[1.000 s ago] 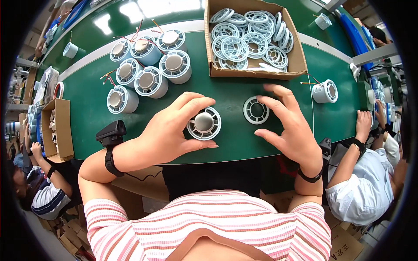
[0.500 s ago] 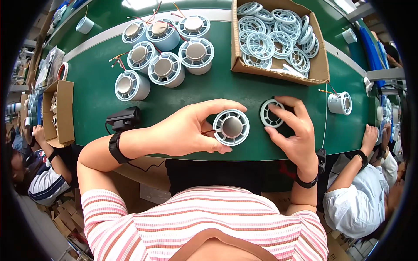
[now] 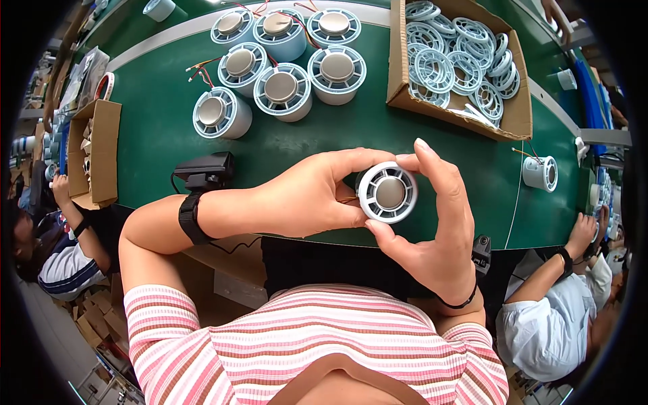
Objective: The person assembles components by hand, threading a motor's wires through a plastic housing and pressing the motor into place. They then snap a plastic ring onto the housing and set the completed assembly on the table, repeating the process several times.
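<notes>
My left hand point(image 3: 307, 192) is closed round a pale blue cylindrical housing with a grey metal disc point(image 3: 390, 194) in its face, turned up. Thin wires poke out between that hand and the housing. Over the face lies a pale spoked ring point(image 3: 389, 219), surrounding the disc. My right hand point(image 3: 435, 216) pinches the ring's edge, index finger and thumb at its top and lower left. Whether the ring sits fully down on the housing I cannot tell.
Several similar housings point(image 3: 280, 86) with wires stand at the back left. A cardboard box point(image 3: 459, 120) of loose rings is at the back right. One housing point(image 3: 540, 173) lies at right. A black device point(image 3: 204, 169) is near my left forearm. Co-workers sit on both sides.
My right hand has moved left with the ring, bringing it from beside the housing onto its face. The housing in my left hand has shifted slightly right. The whole view has shifted too.
</notes>
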{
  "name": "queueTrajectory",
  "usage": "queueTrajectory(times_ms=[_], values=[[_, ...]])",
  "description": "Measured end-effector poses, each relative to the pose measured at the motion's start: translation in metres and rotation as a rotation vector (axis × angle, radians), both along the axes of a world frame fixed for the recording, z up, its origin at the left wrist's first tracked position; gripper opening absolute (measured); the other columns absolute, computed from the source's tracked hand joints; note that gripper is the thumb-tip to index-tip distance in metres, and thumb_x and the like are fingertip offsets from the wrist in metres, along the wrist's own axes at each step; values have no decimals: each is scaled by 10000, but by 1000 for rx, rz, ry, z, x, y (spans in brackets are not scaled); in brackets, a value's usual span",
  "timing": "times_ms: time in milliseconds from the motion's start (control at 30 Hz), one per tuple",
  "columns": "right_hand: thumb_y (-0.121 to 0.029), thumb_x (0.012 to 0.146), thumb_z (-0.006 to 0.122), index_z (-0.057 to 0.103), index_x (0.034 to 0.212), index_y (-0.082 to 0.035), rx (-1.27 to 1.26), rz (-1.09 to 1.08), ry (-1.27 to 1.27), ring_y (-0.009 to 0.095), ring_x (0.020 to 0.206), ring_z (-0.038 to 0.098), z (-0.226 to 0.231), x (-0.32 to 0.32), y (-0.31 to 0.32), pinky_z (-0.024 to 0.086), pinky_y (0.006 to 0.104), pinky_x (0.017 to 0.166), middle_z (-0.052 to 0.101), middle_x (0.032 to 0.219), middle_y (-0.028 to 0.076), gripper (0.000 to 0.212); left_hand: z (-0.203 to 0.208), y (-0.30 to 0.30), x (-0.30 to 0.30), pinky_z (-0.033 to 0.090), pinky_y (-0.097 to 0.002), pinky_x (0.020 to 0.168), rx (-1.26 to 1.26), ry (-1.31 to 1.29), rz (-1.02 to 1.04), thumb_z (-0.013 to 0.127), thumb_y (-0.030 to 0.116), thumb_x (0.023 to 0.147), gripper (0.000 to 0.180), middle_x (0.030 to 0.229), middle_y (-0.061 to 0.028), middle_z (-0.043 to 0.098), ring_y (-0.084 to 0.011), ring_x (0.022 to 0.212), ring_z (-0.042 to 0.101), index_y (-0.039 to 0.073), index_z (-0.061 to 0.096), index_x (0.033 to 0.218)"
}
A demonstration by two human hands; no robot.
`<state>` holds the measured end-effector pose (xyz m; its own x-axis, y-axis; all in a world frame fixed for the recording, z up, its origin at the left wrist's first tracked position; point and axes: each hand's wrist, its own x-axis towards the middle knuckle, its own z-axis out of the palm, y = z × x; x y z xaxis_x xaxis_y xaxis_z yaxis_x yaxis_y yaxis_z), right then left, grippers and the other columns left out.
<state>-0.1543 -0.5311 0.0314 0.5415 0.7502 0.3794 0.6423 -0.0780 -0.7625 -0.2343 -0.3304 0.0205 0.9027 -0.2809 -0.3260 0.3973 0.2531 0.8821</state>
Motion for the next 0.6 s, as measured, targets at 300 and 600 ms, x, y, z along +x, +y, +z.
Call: queueTrajectory(times_ms=[300,600], values=[[-69,676,890,559,1417,-52,-117,18,-80,321,1020,648,8,7,-1,519,428,953,657,1139,125,812,-7,0,-2,559,-324,1030,99,-94,20,732,-29,882,639,1345,-75,581,-173,1207,624,63,496,1468],[-126,650,926,632,1101,-85,-79,6,-88,287,1004,669,6,6,-3,475,508,1006,691,1117,92,539,-6,0,-1,569,-329,1012,97,-102,-5,739,-23,881,619,1312,-80,599,-170,1193,629,41,505,1449]])
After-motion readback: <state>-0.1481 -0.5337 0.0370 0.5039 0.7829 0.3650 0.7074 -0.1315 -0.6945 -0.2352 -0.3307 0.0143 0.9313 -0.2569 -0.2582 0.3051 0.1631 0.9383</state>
